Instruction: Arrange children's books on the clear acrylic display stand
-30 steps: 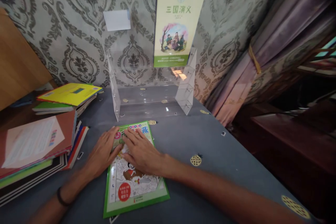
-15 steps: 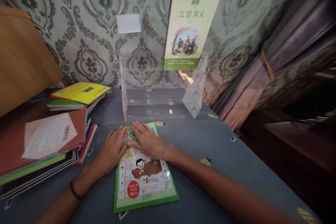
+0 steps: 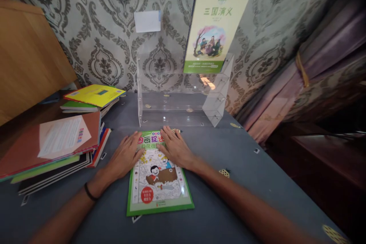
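A green-bordered picture book lies face up on the table, its cover showing a cartoon child and a large printed title. Across its upper left edge rests my left hand, fingers stretched out and palm down. My right hand lies flat over the upper right edge, fingers extended toward the back. Neither hand grips anything; both touch the cover's sides. Just behind the book stands a clear acrylic rack with stepped tiers. A pale yellow-green book leans upright on the rack's top tier, at the right.
To the left are a stack of books with a brown cover on top and another topped by a yellow book. A wooden panel stands at the back left. A white card appears before the patterned wall. Curtains hang at the right.
My hands have moved apart, the right one sliding rightward across the cover, so more of the title shows. The whole view has shifted slightly.
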`<act>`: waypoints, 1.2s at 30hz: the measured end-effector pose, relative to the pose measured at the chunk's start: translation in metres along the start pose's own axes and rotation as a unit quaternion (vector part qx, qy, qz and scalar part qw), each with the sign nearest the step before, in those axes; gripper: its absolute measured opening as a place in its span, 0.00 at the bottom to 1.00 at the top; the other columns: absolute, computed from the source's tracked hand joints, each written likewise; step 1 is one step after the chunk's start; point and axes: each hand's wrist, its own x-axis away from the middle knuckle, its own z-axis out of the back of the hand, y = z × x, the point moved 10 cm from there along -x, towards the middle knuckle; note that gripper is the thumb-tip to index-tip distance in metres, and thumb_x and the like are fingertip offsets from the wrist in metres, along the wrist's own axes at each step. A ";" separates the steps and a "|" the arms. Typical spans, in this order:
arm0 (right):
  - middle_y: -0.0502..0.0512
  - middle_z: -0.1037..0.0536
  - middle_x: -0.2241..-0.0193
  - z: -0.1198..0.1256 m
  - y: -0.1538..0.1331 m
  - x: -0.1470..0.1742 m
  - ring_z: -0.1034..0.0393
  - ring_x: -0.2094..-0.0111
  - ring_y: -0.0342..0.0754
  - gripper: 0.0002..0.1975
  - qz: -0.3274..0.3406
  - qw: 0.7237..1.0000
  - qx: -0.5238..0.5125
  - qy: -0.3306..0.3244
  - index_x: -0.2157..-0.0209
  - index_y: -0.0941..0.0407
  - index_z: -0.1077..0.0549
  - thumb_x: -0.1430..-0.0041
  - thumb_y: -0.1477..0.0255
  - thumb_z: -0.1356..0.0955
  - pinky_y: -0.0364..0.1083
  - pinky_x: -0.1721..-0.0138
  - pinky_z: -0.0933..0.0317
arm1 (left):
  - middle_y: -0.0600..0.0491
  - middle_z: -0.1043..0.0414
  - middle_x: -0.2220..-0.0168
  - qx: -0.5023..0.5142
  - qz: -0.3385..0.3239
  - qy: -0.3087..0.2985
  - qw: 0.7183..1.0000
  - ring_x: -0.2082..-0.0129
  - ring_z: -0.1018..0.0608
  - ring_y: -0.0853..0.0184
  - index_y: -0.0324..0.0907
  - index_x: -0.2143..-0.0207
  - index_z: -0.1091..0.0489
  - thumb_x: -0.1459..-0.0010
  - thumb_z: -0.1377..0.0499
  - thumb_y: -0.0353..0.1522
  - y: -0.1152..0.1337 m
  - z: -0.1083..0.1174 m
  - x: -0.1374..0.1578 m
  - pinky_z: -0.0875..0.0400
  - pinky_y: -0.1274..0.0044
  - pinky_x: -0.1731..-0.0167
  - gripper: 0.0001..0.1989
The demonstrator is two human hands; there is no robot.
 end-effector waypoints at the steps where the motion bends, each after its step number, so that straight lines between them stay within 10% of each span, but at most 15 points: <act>1: 0.70 0.43 0.30 -0.001 0.000 0.000 0.53 0.28 0.61 0.34 0.002 1.000 0.001 0.000 0.31 0.61 0.39 0.27 0.53 0.44 0.66 0.31 0.53 | 0.35 0.34 0.35 -0.005 -0.002 0.003 1.000 0.33 0.33 0.52 0.36 0.35 0.42 0.31 0.51 0.38 0.000 0.001 0.000 0.40 0.55 0.35 0.26; 10: 0.75 0.40 0.32 0.010 0.012 0.011 0.47 0.30 0.64 0.32 -0.051 0.998 0.016 0.038 0.35 0.65 0.35 0.27 0.55 0.44 0.64 0.32 0.49 | 0.35 0.31 0.38 -0.050 0.060 0.040 0.996 0.34 0.32 0.48 0.35 0.37 0.40 0.32 0.50 0.41 -0.016 0.012 0.003 0.37 0.54 0.37 0.26; 19: 0.76 0.39 0.33 0.009 0.009 0.013 0.46 0.30 0.63 0.32 -0.038 0.998 0.000 0.042 0.35 0.67 0.35 0.28 0.56 0.43 0.63 0.33 0.46 | 0.37 0.31 0.38 0.195 0.096 0.041 0.975 0.40 0.26 0.52 0.38 0.37 0.40 0.35 0.47 0.42 -0.021 0.021 0.002 0.30 0.57 0.42 0.27; 30: 0.74 0.41 0.31 0.011 0.008 0.013 0.49 0.29 0.66 0.32 -0.040 0.997 -0.054 0.035 0.35 0.64 0.35 0.28 0.56 0.42 0.66 0.32 0.48 | 0.40 0.24 0.45 0.614 0.284 0.062 0.734 0.51 0.18 0.57 0.40 0.40 0.39 0.48 0.29 0.38 -0.031 -0.001 0.013 0.22 0.69 0.54 0.37; 36: 0.74 0.43 0.30 0.012 0.005 0.013 0.50 0.29 0.64 0.32 -0.053 0.997 -0.052 0.019 0.34 0.66 0.36 0.28 0.57 0.41 0.62 0.30 0.50 | 0.43 0.18 0.55 0.687 0.285 -0.030 0.668 0.54 0.16 0.53 0.38 0.43 0.32 0.50 0.27 0.34 -0.004 -0.013 0.011 0.19 0.67 0.56 0.33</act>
